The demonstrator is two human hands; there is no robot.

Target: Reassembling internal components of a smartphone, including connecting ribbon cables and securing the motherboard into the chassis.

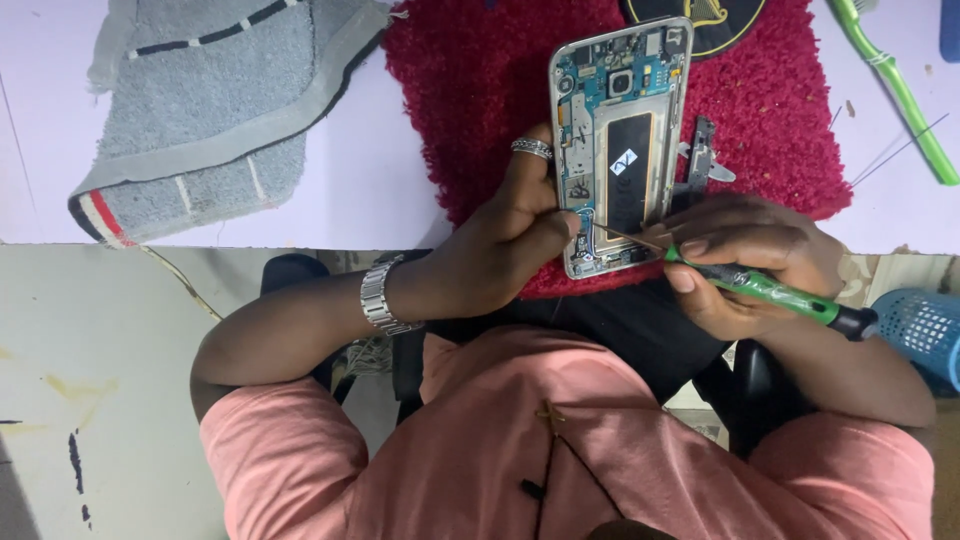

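- Left hand (520, 225) grips the open phone (618, 140) by its edge; best to hold it flat on the red mat (770, 110)
- Right hand (745, 262) pinches the green screwdriver (770, 290) (tip at the bottom corner); push straight, turn slowly

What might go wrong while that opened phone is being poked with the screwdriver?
The thin tip of the green-handled screwdriver in the right hand sits on the exposed circuit board of the opened silver-framed phone; a slip might scratch components. The left hand steadies only the phone's lower edge on the fluffy red mat, so it may shift. Small loosened parts could vanish into the pile.
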